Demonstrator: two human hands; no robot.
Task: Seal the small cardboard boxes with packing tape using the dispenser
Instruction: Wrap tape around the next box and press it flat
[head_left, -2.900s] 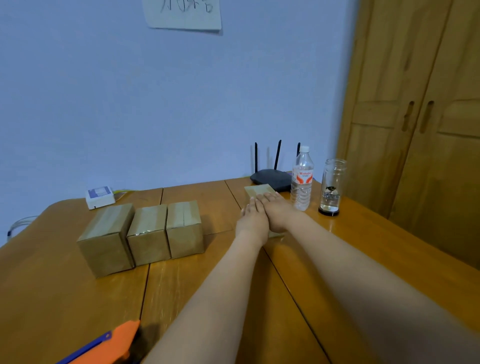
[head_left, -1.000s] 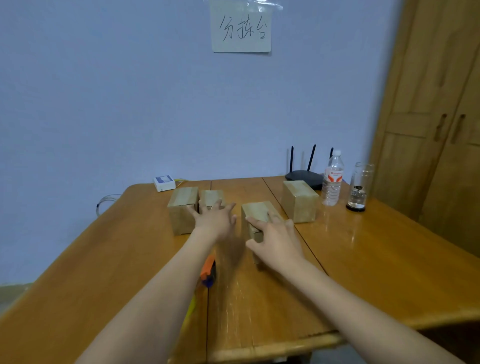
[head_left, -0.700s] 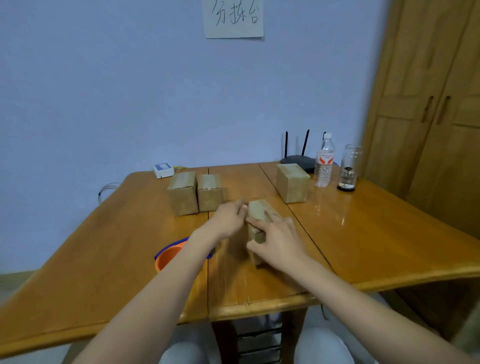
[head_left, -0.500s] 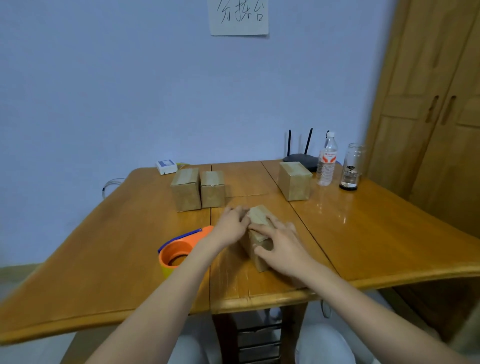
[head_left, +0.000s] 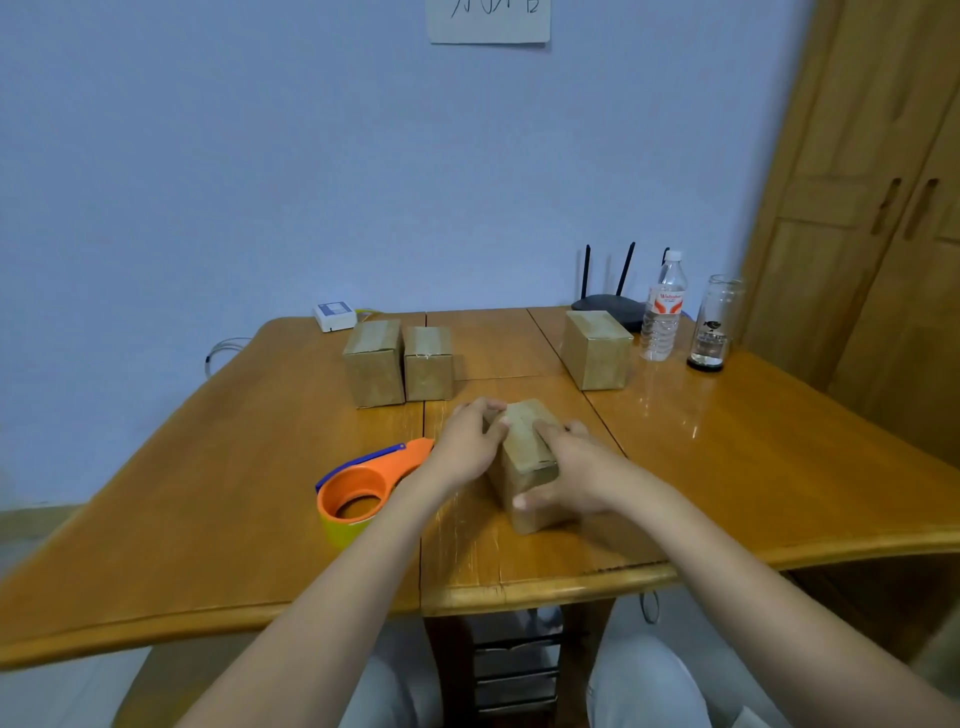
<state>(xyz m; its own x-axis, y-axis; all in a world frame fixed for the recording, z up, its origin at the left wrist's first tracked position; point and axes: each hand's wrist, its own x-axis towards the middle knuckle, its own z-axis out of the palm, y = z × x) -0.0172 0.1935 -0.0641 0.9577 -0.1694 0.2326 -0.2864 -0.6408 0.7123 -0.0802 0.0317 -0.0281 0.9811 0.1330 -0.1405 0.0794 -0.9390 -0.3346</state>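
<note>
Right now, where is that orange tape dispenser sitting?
In the head view the orange tape dispenser lies on the wooden table, untouched, just left of the left hand, which holds the near box together with the right hand.

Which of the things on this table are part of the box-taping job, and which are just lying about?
Job: box in both hands, left hand, right hand, pair of boxes, lone box, orange tape dispenser.
Lying about: router, water bottle, glass jar, white device.
</note>
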